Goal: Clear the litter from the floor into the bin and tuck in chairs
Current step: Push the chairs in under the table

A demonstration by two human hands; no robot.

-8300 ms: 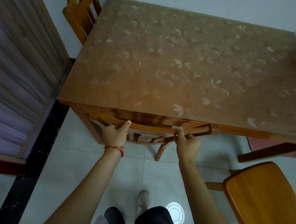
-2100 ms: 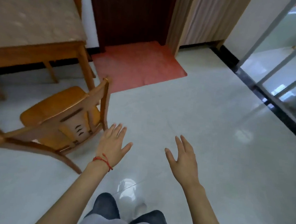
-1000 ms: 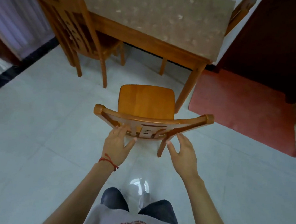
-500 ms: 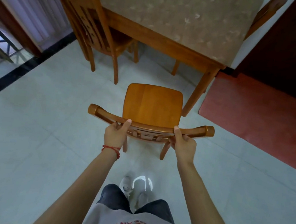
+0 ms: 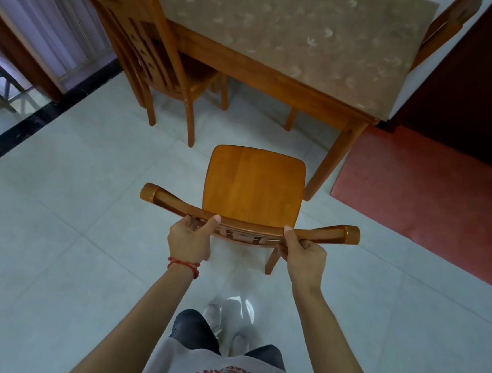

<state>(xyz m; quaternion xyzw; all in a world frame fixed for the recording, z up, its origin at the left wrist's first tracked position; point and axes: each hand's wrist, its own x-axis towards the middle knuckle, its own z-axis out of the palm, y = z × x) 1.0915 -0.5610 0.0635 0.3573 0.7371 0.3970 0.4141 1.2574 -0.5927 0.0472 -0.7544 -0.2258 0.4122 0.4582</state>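
Squarely below the camera, both hands grip the curved top rail of a glossy, honey-coloured wooden chair [image 5: 253, 187]: the left hand [image 5: 190, 238] and right hand [image 5: 304, 256] each curl fingers under the rail, thumbs pressed on top. Its rounded-square seat stands on pale, shiny floor tiles [image 5: 54, 228], just short of the table [image 5: 283, 39] with its leaf-patterned covering. A second slat-backed chair [image 5: 150, 44] is already tucked in.
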